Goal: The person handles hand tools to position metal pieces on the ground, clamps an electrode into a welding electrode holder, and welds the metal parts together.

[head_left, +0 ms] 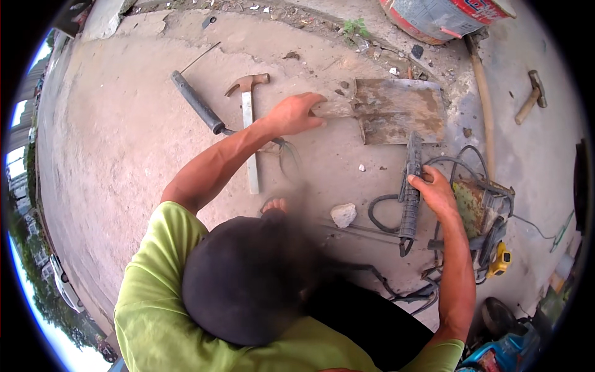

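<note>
My right hand (436,190) is closed around a long black ridged handle (410,208) that looks like a welding electrode holder. Its upper end reaches the lower edge of a rusty, flat shovel blade (400,111). My left hand (297,113) reaches across to the blade's narrow socket (336,110), thumb and fingers apart; whether it touches the metal I cannot tell. Under my left forearm lies a claw hammer (248,111) with a rusty head and pale metal handle. Left of it is a black tubular handle (199,104) with a thin rod at its far end.
A greenish, rusty metal box (469,208) sits right among black cables (384,282), beside a yellow tape measure (499,260). A pale stone (343,215) lies centrally. Farther off are a wooden pole (482,105), another hammer (533,98) and a red-grey bucket (434,18).
</note>
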{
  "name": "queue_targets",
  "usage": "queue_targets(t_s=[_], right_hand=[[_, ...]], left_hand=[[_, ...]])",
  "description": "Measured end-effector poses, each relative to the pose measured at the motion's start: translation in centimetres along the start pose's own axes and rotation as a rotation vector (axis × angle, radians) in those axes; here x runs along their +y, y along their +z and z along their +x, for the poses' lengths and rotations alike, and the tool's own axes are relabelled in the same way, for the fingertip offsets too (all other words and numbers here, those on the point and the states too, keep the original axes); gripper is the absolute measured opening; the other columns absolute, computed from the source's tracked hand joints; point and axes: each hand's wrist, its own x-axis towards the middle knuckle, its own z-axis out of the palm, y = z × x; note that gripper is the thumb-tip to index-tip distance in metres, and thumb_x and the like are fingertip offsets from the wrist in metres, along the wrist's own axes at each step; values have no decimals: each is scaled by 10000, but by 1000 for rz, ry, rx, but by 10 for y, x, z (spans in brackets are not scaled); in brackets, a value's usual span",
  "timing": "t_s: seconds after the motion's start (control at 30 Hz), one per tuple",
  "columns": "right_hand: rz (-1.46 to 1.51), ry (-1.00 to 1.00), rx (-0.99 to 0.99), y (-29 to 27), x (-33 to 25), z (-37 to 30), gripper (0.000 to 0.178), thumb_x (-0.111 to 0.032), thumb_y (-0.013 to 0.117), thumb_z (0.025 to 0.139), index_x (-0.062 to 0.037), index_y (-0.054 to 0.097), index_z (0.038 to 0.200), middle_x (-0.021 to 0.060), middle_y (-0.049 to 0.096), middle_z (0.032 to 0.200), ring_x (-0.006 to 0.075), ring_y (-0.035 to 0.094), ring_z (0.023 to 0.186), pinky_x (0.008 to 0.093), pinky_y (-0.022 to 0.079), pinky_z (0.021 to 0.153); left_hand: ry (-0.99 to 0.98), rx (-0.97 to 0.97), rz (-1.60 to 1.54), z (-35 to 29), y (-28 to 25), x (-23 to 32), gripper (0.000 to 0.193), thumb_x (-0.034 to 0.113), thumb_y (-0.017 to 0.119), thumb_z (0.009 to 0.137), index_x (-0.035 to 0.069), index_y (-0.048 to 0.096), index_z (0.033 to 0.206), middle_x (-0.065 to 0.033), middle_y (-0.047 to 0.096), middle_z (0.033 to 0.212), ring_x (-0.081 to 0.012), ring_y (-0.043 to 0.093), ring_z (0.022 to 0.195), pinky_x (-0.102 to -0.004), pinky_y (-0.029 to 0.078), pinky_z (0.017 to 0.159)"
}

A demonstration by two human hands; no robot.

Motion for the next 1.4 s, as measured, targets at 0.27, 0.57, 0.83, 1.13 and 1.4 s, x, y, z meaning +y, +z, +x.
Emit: queue_targets(t_s=[0.27,0.57,0.83,1.13,1.4], right_hand=[[-313,-229,293,14,-41,-13,605,-331,843,863,-32,664,1357,176,716,1293,339,688,1190,433,525,1045],[-509,-895,278,83,-127,21,504,-249,841,852,-81,701,1306,129,688,1305,346,605,1291,469,477,1098],[-668,-1013,246,132,-161,76,585,-269,844,848,-90,656,1372,96,649,1370,309,542,1371,491,422,1137],[-813,-1087,70,134,-186,120,560,-332,851,838,-83,682,1310,68,673,1228,265,583,1231,439,402,1048],[-898,-980,-15,136,-200,130,526,-352,839,844,-59,692,1254,83,668,1169,274,594,1181,439,407,1019]], left_hand=[[49,-12,32,1,-3,-3,563,391,772,923,30,621,1329,-220,698,1198,-408,685,1113,-490,547,966],[1,-67,79,5,-8,0,595,319,793,915,34,598,1398,-209,703,1225,-373,689,1148,-459,548,991],[-249,-117,-162,-34,-121,20,474,221,767,969,17,639,1377,-129,739,1144,-232,715,1048,-364,563,940],[-346,129,-624,-65,-98,-33,366,247,751,983,10,709,1258,-88,730,994,-148,664,901,-335,552,837],[-318,63,-502,-36,-84,-36,397,249,778,950,52,708,1287,-132,753,1093,-257,728,993,-391,578,899]])
